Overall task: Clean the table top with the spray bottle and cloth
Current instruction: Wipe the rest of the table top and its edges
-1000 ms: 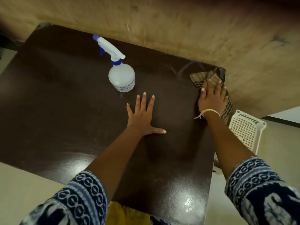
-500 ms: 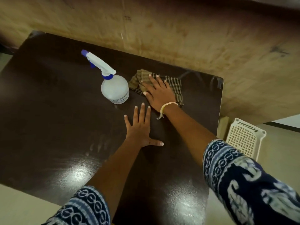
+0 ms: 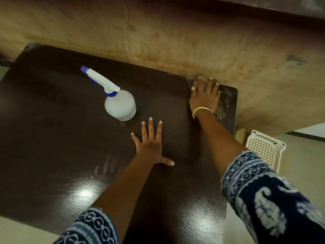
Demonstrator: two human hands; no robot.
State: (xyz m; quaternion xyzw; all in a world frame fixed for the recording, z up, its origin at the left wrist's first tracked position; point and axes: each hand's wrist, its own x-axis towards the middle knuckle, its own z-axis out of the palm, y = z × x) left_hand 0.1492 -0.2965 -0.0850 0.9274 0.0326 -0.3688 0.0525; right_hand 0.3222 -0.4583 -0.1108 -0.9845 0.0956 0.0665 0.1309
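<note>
Table (image 3: pixel 52 138), dark brown and glossy, fills most of the view, with a bright glare patch near its 6 o'clock edge. Toward 11 o'clock stands the bottle (image 3: pixel 120 105), upright, white with a blue nozzle tip and collar, its spray head aimed at 10 o'clock. At centre the left hand (image 3: pixel 151 147) lies flat on the wood, fingers spread wide, thumb out toward 3 o'clock, holding nothing; its fingertips are near the bottle but apart from it. At the table's 1 o'clock corner the right hand (image 3: pixel 204 95), fingers splayed and blurred, presses palm-down on the striped cloth (image 3: pixel 224 104), which shows beside the wrist. Off the table at 3 o'clock is a white basket (image 3: pixel 265 148).
</note>
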